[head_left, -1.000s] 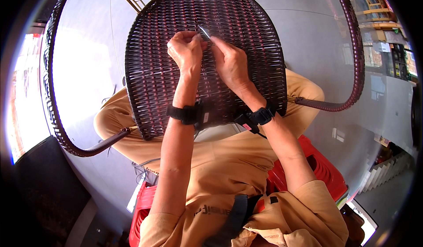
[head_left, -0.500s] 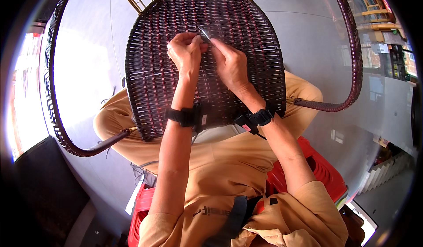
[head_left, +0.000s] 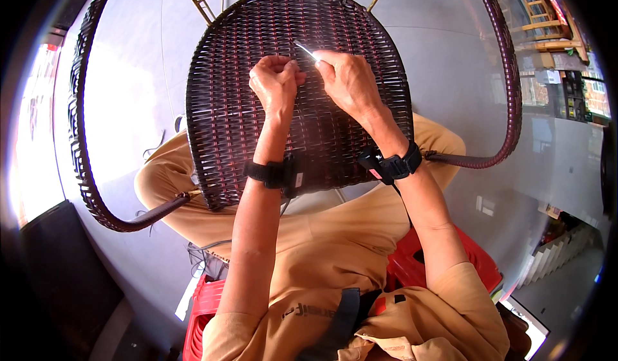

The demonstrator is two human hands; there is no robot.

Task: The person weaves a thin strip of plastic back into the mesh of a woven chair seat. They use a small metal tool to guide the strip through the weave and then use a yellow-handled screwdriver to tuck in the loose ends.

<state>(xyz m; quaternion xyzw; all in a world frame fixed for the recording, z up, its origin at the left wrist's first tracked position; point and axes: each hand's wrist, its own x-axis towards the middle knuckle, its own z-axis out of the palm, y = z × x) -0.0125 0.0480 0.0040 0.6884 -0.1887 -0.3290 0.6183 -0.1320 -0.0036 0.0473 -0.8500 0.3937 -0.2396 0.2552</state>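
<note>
A dark brown woven rattan chair seat (head_left: 225, 103) lies tipped across my lap, its curved arm rails (head_left: 80, 142) bowing out on both sides. My left hand (head_left: 275, 83) is clenched on the weave near the seat's upper middle, pinching a strand. My right hand (head_left: 347, 78) sits just beside it and grips a thin shiny metal tool (head_left: 305, 49), whose tip pokes up and to the left over the weave. Both wrists wear black bands.
I sit on a red plastic stool (head_left: 450, 258) on a grey floor. Yellow metal chair legs (head_left: 206, 0) stick out at the top. Wooden frames and shelves (head_left: 547, 33) stand at the far right. A dark mat (head_left: 58, 277) lies at the lower left.
Both hands stayed close together on the weave and shifted only slightly; the metal tool remains in my right hand.
</note>
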